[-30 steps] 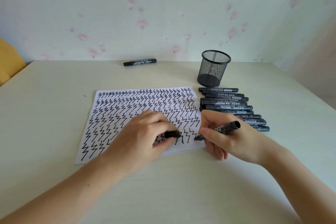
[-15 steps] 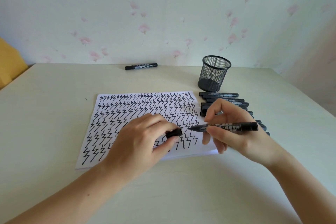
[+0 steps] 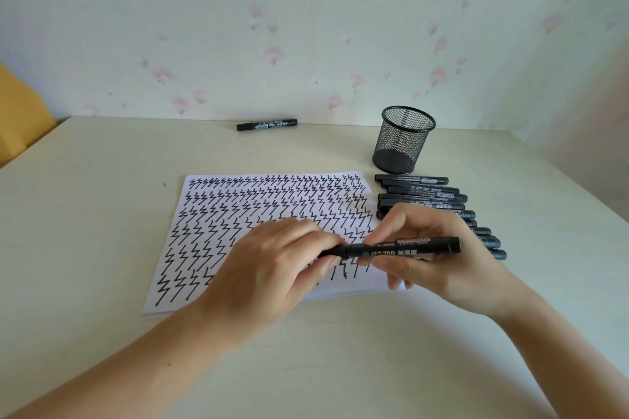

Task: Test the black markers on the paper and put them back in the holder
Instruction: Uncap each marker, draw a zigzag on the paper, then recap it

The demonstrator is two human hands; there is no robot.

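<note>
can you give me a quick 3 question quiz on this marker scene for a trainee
1. True or false: the mesh holder already has several markers standing in it.
2. Multiple choice: the held marker is gripped by
A. the left hand only
B. the right hand only
C. both hands
3. Short answer: where does the lone marker lie?

Key
1. False: the holder looks empty, and the row of markers lies on the table beside the paper.
2. C: the left hand holds the cap end, the right hand the barrel.
3. At the table's far edge, by the wall.
</note>
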